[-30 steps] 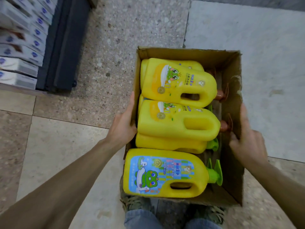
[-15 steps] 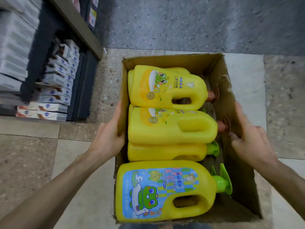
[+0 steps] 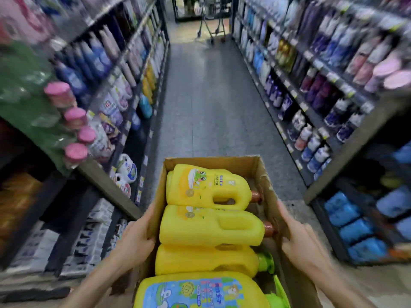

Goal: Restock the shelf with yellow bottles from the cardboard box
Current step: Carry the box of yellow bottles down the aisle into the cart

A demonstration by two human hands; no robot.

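Observation:
An open cardboard box (image 3: 249,162) is held up in front of me, in the lower middle of the head view. Several yellow bottles (image 3: 206,227) with handles lie on their sides in it, some with brown caps, some with green. The nearest bottle (image 3: 195,292) bears a blue frog label. My left hand (image 3: 135,238) grips the box's left wall, thumb over the rim. My right hand (image 3: 300,243) grips the right wall the same way. More yellow bottles (image 3: 148,82) stand on the left shelf farther down the aisle.
Shelves (image 3: 106,181) full of bottles and packs line both sides of a narrow aisle. A grey floor (image 3: 211,103) runs ahead between them. A shopping trolley (image 3: 211,23) stands at the far end. Blue packs (image 3: 353,221) fill the low right shelf.
The box has come up off the floor with both hands on its sides. My view has swung up from the floor to look down the aisle.

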